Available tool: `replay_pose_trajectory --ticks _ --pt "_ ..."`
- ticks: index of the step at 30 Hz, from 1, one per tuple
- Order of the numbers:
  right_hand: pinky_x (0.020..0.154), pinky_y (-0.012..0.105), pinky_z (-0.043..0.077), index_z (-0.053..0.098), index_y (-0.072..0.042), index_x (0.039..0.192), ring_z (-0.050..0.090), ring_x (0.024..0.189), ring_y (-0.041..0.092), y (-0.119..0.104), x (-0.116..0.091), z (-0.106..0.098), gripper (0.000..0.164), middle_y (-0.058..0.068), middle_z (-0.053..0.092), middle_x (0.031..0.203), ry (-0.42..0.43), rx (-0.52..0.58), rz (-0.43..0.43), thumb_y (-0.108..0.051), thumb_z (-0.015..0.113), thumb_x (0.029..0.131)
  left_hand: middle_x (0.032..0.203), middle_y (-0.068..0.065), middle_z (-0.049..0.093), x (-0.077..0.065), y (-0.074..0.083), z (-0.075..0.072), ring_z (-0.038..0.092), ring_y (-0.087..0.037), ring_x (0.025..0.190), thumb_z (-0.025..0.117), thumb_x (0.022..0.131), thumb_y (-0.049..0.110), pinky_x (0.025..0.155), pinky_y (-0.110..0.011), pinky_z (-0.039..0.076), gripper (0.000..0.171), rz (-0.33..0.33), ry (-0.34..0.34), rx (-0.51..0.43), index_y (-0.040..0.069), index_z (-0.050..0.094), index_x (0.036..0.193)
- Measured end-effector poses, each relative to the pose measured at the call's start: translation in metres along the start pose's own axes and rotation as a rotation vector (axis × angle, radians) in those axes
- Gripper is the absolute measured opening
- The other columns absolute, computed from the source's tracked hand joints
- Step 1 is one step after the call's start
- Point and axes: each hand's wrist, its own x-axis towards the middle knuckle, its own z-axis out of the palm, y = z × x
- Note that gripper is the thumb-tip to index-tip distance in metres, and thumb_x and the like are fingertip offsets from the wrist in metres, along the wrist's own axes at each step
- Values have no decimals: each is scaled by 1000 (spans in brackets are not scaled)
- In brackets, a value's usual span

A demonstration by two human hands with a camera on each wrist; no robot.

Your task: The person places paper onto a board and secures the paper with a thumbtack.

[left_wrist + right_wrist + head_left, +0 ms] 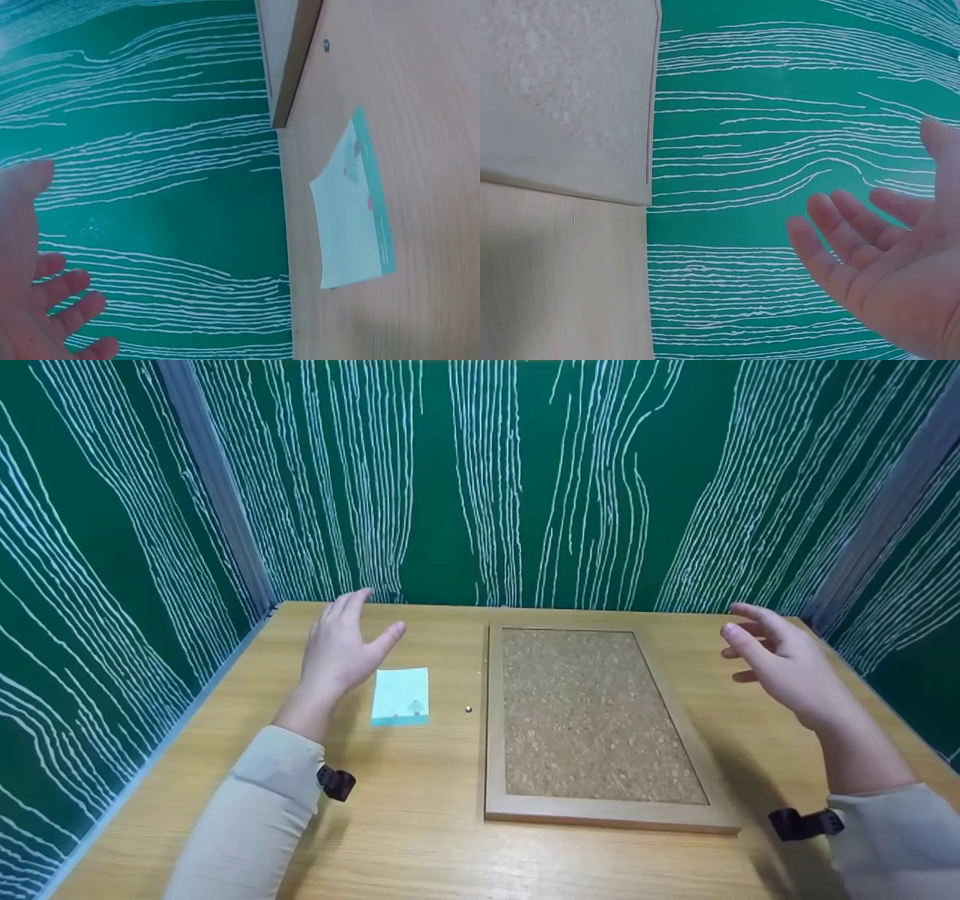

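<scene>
My left hand hovers over the left part of the table, fingers relaxed and thumb apart, holding nothing. Just right of it lies a pale blue paper note with a teal strip and a small tree drawing; in the left wrist view the note has a slightly lifted corner. A tiny metallic pin-like piece sits between the note and a wood-framed cork board, which lies flat. To the board's right, my right hand is raised with loosely bent fingers and nothing in it.
The wooden table meets green walls with white wavy lines at the back and both sides. Grey posts stand at the corners. Each sleeve carries a small black wrist camera.
</scene>
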Motion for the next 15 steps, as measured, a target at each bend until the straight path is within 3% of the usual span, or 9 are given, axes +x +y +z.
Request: replay_pose_trajectory --ticks 4,10,15 --pt "71 29 59 31 -5 157 62 98 11 5 5 0 69 22 51 133 -26 35 39 -49 46 106 155 -11 43 4 1 6 40 -32 142 61 94 62 112 -56 34 83 -96 -33 -80 12 38 155" --pt "70 36 60 30 2 156 62 97 13 17 11 4 76 28 49 135 -112 53 111 -51 49 104 149 -14 48 11 -6 17 47 -34 134 61 93 64 109 -55 38 87 -231 -142 -144 12 33 157" --pt "74 41 60 30 4 154 59 112 37 25 16 8 85 32 47 137 -227 21 188 -57 54 100 145 -18 51 15 -15 22 50 -35 131 61 94 60 108 -53 40 87 -310 -218 -147 8 31 157"
